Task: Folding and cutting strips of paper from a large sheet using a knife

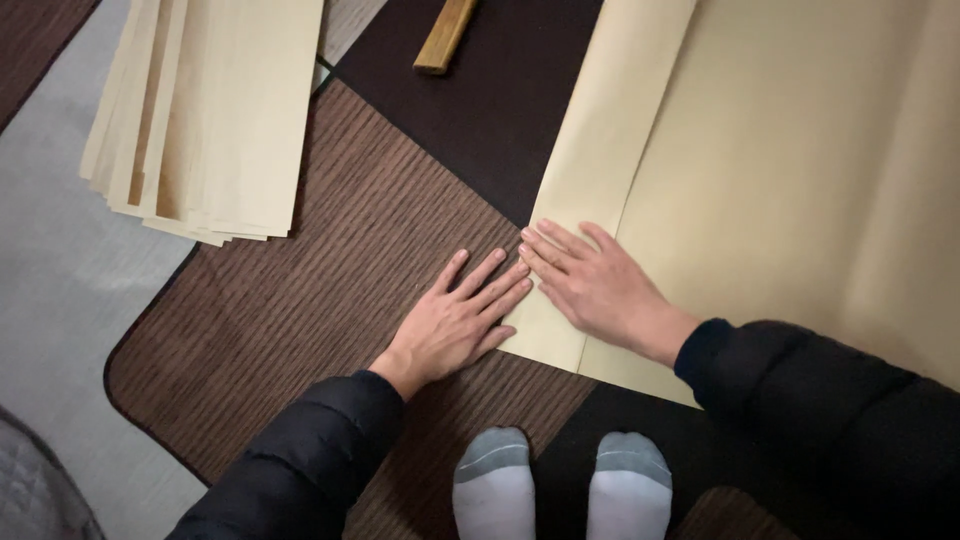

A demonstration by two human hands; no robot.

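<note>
A large tan paper sheet (780, 170) lies on the floor at the right, its left edge folded over into a narrow flap (600, 150). My right hand (595, 285) lies flat on the flap near its lower end, fingers pointing left. Beside it, my left hand (455, 320) rests flat on the brown ribbed mat (290, 320), with its fingertips touching the paper's folded edge. Both hands are spread and hold nothing. Black sleeves cover both arms.
A stack of several tan paper strips (205, 110) lies at the upper left. A wooden stick (445, 35) rests on the dark mat at top centre. My two grey-socked feet (560, 485) show at the bottom. Grey floor runs along the left.
</note>
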